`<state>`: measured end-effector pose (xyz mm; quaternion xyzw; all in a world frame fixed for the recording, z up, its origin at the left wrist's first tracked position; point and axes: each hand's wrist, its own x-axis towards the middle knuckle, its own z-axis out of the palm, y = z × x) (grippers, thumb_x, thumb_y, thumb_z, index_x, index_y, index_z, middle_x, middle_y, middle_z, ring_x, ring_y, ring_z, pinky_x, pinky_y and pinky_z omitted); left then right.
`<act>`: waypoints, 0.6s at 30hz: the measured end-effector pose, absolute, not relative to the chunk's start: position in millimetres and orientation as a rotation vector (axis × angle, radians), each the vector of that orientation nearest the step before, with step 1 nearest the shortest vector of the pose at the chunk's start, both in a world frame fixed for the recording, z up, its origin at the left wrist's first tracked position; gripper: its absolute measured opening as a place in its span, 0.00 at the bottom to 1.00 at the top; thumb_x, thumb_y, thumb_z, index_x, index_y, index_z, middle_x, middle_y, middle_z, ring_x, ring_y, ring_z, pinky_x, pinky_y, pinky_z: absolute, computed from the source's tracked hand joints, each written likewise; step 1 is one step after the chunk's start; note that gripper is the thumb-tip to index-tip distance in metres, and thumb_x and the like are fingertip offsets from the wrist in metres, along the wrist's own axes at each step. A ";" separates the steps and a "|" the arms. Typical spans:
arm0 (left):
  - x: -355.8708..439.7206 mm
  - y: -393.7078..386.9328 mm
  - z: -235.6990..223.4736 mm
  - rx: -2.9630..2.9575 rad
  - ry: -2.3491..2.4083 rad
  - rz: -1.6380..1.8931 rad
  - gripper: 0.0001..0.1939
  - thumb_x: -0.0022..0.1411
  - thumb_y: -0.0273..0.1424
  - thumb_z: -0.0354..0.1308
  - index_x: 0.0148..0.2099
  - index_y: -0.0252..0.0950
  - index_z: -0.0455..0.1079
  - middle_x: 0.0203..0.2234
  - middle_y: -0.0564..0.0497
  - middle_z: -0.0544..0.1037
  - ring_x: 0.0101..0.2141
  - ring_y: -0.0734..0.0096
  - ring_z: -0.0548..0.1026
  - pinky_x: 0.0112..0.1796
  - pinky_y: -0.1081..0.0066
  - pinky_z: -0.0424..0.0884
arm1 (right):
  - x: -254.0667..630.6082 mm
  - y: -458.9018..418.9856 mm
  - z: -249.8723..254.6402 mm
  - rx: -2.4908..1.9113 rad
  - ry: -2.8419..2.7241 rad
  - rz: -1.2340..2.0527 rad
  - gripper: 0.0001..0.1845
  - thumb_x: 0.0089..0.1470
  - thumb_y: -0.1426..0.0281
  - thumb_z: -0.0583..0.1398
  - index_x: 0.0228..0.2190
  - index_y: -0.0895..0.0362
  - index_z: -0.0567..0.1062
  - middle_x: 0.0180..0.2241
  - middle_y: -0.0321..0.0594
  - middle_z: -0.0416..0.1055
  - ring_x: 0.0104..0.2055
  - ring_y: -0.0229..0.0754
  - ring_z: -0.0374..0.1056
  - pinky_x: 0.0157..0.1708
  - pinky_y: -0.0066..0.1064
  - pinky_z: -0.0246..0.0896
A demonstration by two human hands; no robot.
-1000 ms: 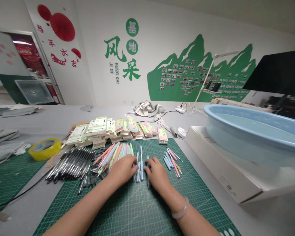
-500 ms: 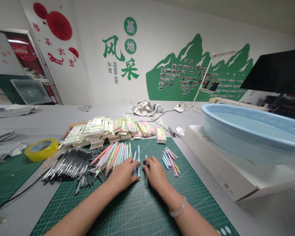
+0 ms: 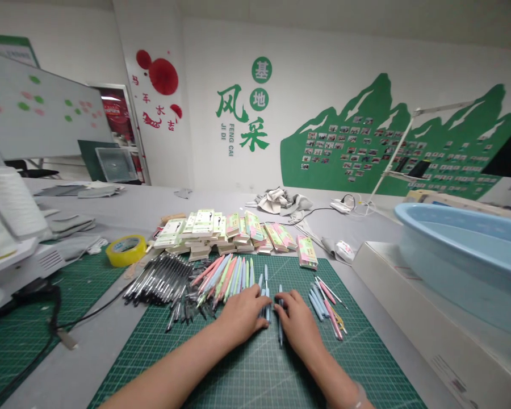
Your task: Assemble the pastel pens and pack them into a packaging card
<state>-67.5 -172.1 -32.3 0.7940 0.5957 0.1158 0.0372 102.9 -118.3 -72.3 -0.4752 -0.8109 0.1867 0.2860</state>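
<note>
My left hand (image 3: 246,312) rests on the green cutting mat (image 3: 247,369), its thumb and fingers closed about light blue pens (image 3: 266,274) that stand side by side, pointing away from me. Just to the right, my right hand (image 3: 298,321) has its fingers curled onto a single blue pen (image 3: 280,338) lying lengthwise on the mat. Parts of these pens are hidden under the fingers. Beyond my left hand fans a row of pink, blue and green pens (image 3: 227,275). Right of my right hand lie short blue pieces, pink pens (image 3: 333,318) and white refills.
Black-tipped clear pens or refills (image 3: 159,279) are heaped at the left, near a yellow tape roll (image 3: 126,251). Small boxes (image 3: 204,224) are stacked behind. A blue basin (image 3: 460,250) sits on a white box (image 3: 392,284) at the right. White thread cones (image 3: 12,199) stand far left.
The view has swung left, so everything sits further right and the thread cones have come into sight. Both hands keep nearly the same place and hold on the pens.
</note>
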 end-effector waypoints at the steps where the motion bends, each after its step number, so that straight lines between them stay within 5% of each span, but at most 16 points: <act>1: -67.1 -171.9 -33.3 2.439 1.835 0.368 0.24 0.52 0.39 0.63 0.51 0.47 0.66 0.41 0.50 0.68 0.40 0.62 0.72 0.39 0.67 0.69 | 102.5 -118.0 -72.2 -1.271 -2.166 0.499 0.12 0.56 0.72 0.53 0.40 0.55 0.74 0.38 0.43 0.66 0.40 0.44 0.66 0.42 0.31 0.57; 18: -65.0 -172.7 -40.6 2.420 1.829 0.416 0.19 0.55 0.35 0.59 0.51 0.47 0.66 0.41 0.50 0.68 0.40 0.63 0.71 0.39 0.67 0.68 | 97.1 -125.0 -70.2 -1.308 -2.114 0.372 0.11 0.55 0.73 0.55 0.38 0.53 0.74 0.36 0.41 0.65 0.38 0.42 0.66 0.39 0.28 0.58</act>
